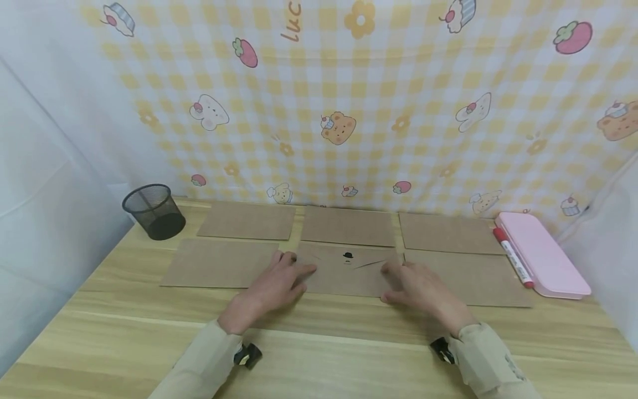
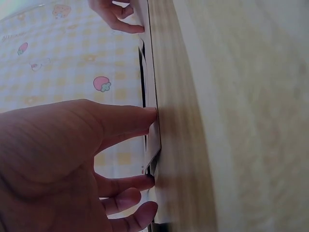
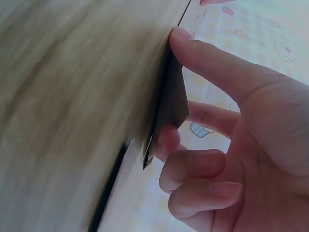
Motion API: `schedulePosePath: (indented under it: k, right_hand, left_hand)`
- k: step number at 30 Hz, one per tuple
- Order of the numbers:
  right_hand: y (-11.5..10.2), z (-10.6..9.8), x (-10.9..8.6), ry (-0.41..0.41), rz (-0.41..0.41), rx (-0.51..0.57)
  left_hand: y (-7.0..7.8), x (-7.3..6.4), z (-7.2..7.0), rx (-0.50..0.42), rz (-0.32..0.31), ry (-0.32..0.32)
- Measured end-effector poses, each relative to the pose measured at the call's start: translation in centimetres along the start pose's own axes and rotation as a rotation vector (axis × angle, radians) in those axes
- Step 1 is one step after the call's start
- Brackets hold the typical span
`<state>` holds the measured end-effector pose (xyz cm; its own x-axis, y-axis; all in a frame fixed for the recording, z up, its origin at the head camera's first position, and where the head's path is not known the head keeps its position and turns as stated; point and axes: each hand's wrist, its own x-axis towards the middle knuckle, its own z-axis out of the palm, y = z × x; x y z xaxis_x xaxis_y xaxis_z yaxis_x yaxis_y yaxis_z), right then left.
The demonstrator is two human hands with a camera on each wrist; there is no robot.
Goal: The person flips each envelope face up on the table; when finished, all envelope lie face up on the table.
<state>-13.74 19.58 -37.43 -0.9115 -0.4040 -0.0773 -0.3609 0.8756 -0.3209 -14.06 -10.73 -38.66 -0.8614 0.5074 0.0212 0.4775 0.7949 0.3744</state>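
A brown paper envelope [image 1: 344,285] with a printed hat and moustache lies at the front centre, its slanting flap edges showing. My left hand [image 1: 274,280] is at its left end; in the left wrist view, the thumb [image 2: 147,115] bears on the near edge and other fingers reach the side edge. At the right end my right hand [image 1: 418,285] pinches the corner. The right wrist view shows its thumb [image 3: 186,43] on the near edge, with a fingertip against the slightly raised corner. The envelope's underside is mostly hidden.
Several plain brown envelopes lie around it in two rows, including one at left [image 1: 214,263] and one at right [image 1: 473,280]. A black mesh cup [image 1: 154,213] stands back left. A red marker [image 1: 515,260] lies beside a pink case [image 1: 543,255] at right. A patterned curtain [image 1: 309,83] hangs behind.
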Motion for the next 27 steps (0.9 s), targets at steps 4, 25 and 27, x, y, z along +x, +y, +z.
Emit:
schedulePosePath:
  k: [4,25,27]
  right_hand:
    - [0.1,0.0,0.3,0.001,-0.015,0.029]
    - [1.4,-6.7,5.1,0.016,-0.075,0.237]
    - [1.3,-6.9,6.1,-0.001,-0.05,0.257]
  left_hand:
    - [-0.2,-0.1,-0.1,-0.009,-0.017,-0.002]
    - [-0.4,7.5,-6.0,-0.323,-0.266,-0.026]
    - [-1.1,8.4,-5.8,-0.297,-0.266,-0.007]
